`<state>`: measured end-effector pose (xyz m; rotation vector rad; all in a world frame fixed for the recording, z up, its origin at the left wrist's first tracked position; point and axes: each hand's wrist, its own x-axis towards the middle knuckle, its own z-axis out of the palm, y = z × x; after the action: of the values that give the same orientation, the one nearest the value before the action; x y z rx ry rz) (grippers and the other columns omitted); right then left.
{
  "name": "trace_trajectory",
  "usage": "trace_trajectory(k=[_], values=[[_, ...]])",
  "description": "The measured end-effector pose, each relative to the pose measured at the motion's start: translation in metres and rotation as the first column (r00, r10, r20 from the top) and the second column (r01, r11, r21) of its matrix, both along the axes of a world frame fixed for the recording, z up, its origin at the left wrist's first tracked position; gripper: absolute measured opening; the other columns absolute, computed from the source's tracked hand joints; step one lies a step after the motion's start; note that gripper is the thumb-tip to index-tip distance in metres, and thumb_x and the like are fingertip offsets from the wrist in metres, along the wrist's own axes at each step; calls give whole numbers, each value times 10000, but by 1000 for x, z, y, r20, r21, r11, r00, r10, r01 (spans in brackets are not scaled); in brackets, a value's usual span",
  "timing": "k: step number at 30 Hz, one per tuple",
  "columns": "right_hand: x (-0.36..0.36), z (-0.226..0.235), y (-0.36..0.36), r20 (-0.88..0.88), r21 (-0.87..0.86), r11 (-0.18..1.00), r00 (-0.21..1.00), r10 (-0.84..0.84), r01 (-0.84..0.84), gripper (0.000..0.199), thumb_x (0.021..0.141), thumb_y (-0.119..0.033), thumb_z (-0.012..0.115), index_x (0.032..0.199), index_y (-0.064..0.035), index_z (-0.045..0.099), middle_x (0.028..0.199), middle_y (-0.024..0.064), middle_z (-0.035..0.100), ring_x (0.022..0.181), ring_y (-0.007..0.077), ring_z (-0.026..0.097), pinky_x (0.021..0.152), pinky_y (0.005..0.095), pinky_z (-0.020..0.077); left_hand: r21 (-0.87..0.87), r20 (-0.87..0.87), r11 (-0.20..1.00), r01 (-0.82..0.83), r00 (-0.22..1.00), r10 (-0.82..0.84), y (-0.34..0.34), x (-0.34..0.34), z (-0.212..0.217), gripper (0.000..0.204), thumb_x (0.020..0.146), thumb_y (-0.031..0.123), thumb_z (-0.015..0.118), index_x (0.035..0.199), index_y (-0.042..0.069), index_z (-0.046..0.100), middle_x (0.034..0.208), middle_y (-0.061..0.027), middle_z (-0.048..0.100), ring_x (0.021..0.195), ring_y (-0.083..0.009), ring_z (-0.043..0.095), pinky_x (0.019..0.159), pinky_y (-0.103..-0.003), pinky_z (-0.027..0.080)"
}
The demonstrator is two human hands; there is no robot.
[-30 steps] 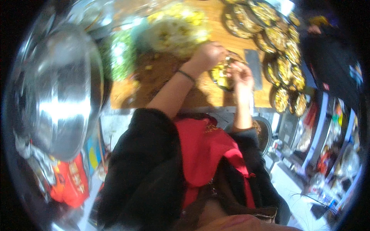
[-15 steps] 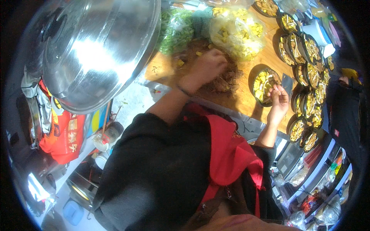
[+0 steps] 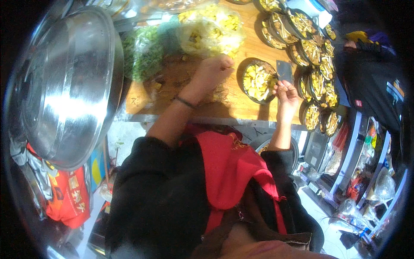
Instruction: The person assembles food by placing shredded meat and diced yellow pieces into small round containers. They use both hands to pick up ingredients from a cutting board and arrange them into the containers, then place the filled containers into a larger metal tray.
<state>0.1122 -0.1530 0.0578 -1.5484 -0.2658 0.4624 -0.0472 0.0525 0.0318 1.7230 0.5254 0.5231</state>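
My left hand (image 3: 211, 72) is over the wooden table, fingers curled closed and blurred, just left of a round black bowl (image 3: 245, 87). What it holds, if anything, is hidden. Below it lies a patch of crumbly brown food (image 3: 221, 93). My right hand (image 3: 286, 94) is at the bowl's right rim, its fingertips pinched together; I cannot make out whether the rim or a small bit of food is between them. Yellow chunks (image 3: 258, 82) fill the bowl, with some brown food along its far edge.
A clear bag of yellow chunks (image 3: 211, 32) and a bag of chopped greens (image 3: 144, 49) lie behind. Several filled bowls (image 3: 317, 82) crowd the right side, beside a dark flat card (image 3: 284, 71). A large metal basin (image 3: 71, 90) stands at left; a person in dark clothing (image 3: 373, 86) is at right.
My left hand has risen out of the brown food and moved right toward the bowl. My right hand stays by the bowl's rim. The whole view has shifted, so things appear further left.
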Motion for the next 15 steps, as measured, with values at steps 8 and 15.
trace_trajectory(k=[8,15], values=[[10,19,42,566,-562,826,745,354,35,150,804,-60,640,952,-69,662,885,96,660,806,190,631,747,263,483,-39,61,997,-69,996,72,-24,80,-7,162,753,77,678,844,1,567,721,-62,586,659,-122,567,646,-244,484],[24,21,79,597,-786,607,403,694,121,212,708,-72,619,919,-99,616,868,135,627,844,312,604,757,391,480,-58,-79,988,-143,987,139,-19,77,-11,205,732,150,703,825,28,567,755,-98,635,704,-206,629,640,-304,490]])
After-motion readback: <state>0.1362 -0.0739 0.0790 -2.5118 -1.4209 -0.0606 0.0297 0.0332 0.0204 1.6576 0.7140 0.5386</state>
